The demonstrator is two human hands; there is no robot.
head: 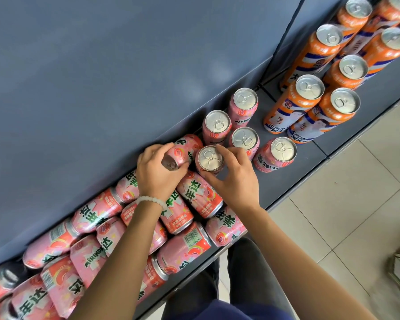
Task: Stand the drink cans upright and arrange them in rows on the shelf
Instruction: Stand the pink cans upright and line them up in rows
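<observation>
From the head view, the left hand [157, 172] gripped a tipped pink can [183, 150] on the shelf [310, 155], while the right hand [233, 179] pinched an upright can [210, 158] by its rim. Full cans probably felt heavy, stiff and slippery; gripping the sides looked safest.

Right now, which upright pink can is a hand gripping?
The one nearest the pile, under the right hand. The other four upright pink cans stand untouched.

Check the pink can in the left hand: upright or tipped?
Tipped. The pink can lies sideways in the left hand, its end facing the camera.
</observation>
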